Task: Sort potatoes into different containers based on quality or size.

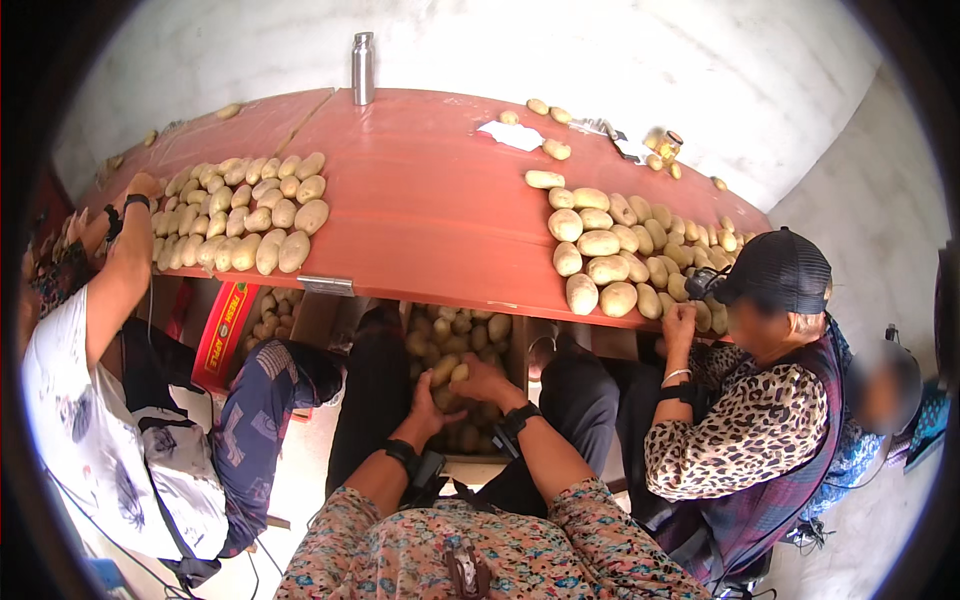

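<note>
Between my knees, below the table edge, stands a box of loose potatoes (457, 334). Over it my left hand (426, 411) holds a potato (444, 370), thumb stretched out to the right. Close beside it, my right hand (486, 384) has its fingers around another potato (460, 373), seen only in part. The two held potatoes are almost touching. Both wrists wear black straps with small devices attached.
The red table (427, 202) carries potato rows at left (240, 210) and right (622, 240). A steel bottle (363, 69), white paper (511, 136) and a glass jar (669, 144) stand or lie farther back. Co-workers sit on both sides. A red carton (225, 334) is at lower left.
</note>
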Demonstrator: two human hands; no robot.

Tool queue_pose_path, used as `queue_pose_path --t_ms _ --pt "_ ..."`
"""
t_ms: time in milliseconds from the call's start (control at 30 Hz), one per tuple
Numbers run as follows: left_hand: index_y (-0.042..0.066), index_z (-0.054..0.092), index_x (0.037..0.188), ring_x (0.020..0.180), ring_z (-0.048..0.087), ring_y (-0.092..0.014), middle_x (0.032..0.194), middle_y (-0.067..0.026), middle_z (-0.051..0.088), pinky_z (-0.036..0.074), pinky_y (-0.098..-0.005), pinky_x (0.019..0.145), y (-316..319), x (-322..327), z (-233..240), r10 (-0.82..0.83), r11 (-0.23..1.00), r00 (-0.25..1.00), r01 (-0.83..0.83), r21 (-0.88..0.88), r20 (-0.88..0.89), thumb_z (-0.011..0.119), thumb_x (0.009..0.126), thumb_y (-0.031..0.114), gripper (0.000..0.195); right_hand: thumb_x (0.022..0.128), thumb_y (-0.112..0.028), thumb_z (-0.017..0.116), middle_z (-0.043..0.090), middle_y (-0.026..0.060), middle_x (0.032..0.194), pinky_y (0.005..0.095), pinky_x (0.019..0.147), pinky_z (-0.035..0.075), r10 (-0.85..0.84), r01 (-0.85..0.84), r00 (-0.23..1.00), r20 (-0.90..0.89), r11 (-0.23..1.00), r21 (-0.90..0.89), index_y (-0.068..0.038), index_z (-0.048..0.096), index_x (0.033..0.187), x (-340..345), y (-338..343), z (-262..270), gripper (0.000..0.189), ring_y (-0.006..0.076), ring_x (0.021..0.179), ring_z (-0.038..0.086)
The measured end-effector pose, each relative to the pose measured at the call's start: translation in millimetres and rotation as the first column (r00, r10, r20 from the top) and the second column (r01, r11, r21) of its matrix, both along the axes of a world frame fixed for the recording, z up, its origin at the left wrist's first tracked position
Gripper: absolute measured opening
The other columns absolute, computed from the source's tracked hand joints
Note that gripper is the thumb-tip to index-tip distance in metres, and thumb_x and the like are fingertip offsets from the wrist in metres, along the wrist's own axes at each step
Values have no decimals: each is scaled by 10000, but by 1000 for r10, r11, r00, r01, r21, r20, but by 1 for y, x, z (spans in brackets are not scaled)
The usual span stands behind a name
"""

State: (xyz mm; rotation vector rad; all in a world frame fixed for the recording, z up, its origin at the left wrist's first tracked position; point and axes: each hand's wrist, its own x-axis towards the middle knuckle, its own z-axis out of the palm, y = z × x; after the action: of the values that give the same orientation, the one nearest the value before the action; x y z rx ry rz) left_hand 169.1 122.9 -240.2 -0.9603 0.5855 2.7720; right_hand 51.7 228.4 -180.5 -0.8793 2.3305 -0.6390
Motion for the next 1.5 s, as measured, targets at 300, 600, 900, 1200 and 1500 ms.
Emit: queue_pose_path --t_ms 300,600,900,1200,1500 --pt "112 325 1329 1210 372 -372 1343 -154 343 322 -577 996 8 -8 -24 324 945 943 -327 30 75 423 886 532 618 685 -417 702 622 182 951 349 462 491 -215 237 856 471 971 14 21 459 1199 10 -7 -20 718 265 689 638" --pt "97 446 1227 1073 506 -363 1213 -162 481 413 -564 902 7 -12 -25 108 977 967 -146 155 230 436 889 492 520 650 -319 652 622 242 977 386 656 502 143 -147 957 252 989 -3 24 555 1074 13 -17 5 554 314 792 645" --pt "135 532 1095 902 576 -276 1000 -91 585 485 -479 705 -3 -15 -37 134 991 991 -134 -4 25 469 871 358 323 805 -217 595 625 126 871 305 632 522 57 121 806 589 958 -258 -59 527 1029 18 -15 72 283 237 804 642" --pt "124 522 1117 885 579 -218 972 -49 597 481 -403 720 9 -18 -28 57 991 947 -14 -136 316 501 882 316 305 954 -274 432 541 210 1038 464 802 540 236 849 226 945 427 -310 26 410 1101 -77 -35 144 335 359 951 585" --pt "139 528 1101 866 581 -190 976 -31 604 492 -399 709 13 -23 -31 24 979 946 43 -198 322 514 881 304 276 981 -235 346 418 235 1204 451 882 517 303 993 42 952 95 -74 75 365 1185 -196 -67 137 372 389 1074 496"
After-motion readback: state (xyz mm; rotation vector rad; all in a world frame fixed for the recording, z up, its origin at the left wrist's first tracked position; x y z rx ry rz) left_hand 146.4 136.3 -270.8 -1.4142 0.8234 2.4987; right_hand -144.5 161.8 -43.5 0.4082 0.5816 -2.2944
